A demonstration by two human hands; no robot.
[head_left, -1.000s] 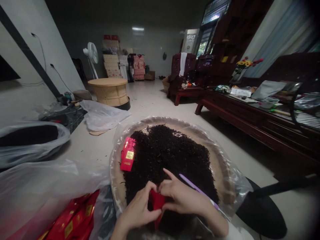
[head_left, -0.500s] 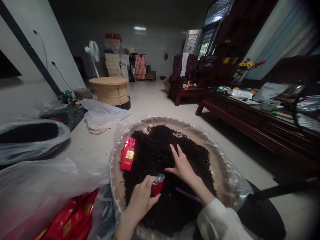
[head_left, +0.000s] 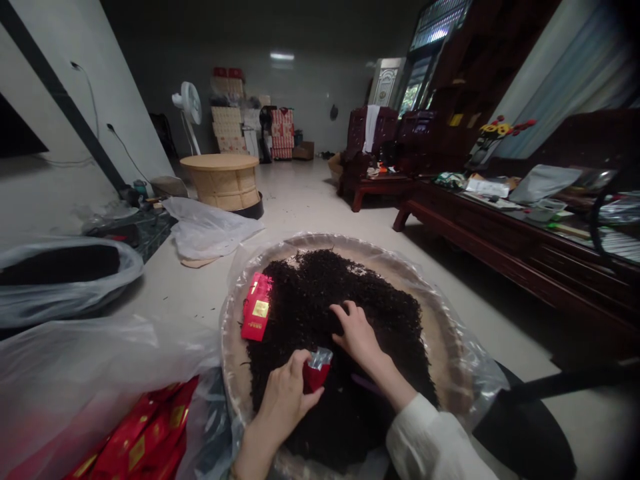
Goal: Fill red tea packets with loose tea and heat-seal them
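A wide round tray (head_left: 231,347) lined with clear plastic carries a big heap of dark loose tea leaves (head_left: 325,293). My left hand (head_left: 285,397) is closed round a small red foil pouch (head_left: 315,370) whose silver mouth stands open, held over the near part of the heap. My right hand (head_left: 356,333) lies on the leaves just beyond the pouch, with its fingers curled into them. A purple stick (head_left: 367,385) lies on the leaves by my right wrist. A small stack of red pouches with gold labels (head_left: 256,315) rests at the tray's left rim.
A clear bag of red pouches (head_left: 145,440) lies at lower left. Another plastic-lined tray of dark leaves (head_left: 60,267) is at the left, and a crumpled plastic sheet (head_left: 205,230) lies beyond. A long dark wooden table (head_left: 525,247) runs along the right. A black stool (head_left: 530,433) stands at lower right.
My right hand let go of the pouch, reached out flat over the leaves, then curled its fingers into them. My left hand kept the pouch, which now stands open.
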